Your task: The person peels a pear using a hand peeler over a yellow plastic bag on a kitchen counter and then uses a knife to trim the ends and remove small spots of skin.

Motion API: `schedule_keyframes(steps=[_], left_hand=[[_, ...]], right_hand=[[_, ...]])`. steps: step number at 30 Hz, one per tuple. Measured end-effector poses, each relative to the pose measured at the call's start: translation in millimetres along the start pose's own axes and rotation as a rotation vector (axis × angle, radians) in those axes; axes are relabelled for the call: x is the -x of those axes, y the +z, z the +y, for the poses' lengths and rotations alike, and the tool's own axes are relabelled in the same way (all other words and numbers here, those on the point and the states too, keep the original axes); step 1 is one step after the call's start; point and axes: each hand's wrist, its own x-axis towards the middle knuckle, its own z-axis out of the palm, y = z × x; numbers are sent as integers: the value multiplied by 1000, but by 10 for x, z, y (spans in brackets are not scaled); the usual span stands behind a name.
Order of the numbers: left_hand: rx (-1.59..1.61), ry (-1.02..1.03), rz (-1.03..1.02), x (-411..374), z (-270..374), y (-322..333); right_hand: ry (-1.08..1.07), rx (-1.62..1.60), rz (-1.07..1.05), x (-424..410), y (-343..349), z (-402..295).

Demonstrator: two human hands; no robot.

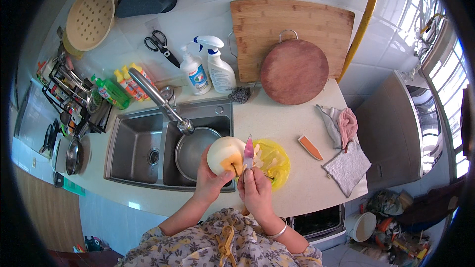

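My left hand [209, 180] cups a large pale round fruit [222, 152] from the left and below. Most of its surface is peeled, with orange-yellow skin left around the stem. In my right hand [255, 189] is a knife [248, 154] with a pinkish blade pointing up, close against the fruit's right side. Part of its handle is hidden by my fingers. Behind and right of the knife, a yellow plastic bag [280, 159] lies spread on the counter with pale peelings [259, 159] on it. Further right lies an orange and white knife sheath [311, 147].
A double steel sink [135, 181] holds a round metal pan [196, 152] under the faucet [156, 94]. Spray and pump bottles [220, 68] stand behind. A round wooden board [295, 72] leans on a rectangular one [252, 22]. Cloths [347, 170] lie at the right edge.
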Motion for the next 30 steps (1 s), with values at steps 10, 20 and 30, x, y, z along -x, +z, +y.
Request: schedule_keyframes(steps=[10, 20, 30], left_hand=[[94, -24, -12, -69, 52, 117], [210, -63, 27, -69, 21, 155], [169, -5, 38, -1, 72, 138]], right_hand=[[-39, -92, -38, 35, 28, 19], [-5, -60, 29, -38, -48, -99], [-21, -64, -24, 26, 51, -27]])
